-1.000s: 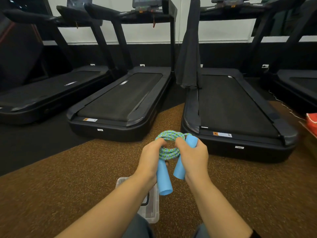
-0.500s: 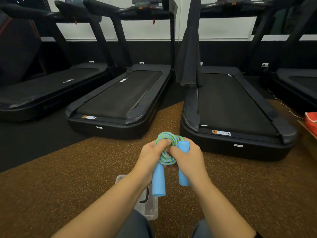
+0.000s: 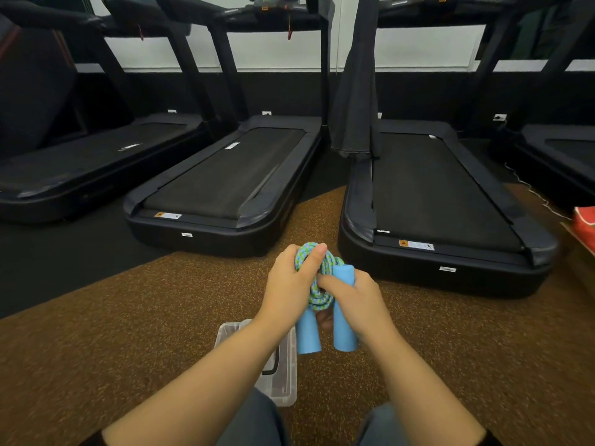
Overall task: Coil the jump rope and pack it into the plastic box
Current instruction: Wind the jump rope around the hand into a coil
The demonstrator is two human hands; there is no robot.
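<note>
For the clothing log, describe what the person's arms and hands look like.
Both forearms are bare. Left hand and right hand: no gloves, rings or watch visible. Black sleeve edges show near the elbows at the frame's bottom.

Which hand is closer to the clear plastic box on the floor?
Left. The left hand holds the rope coil just above the plastic box, its forearm crossing over it; the right hand grips a blue handle further to the box's right.
</note>
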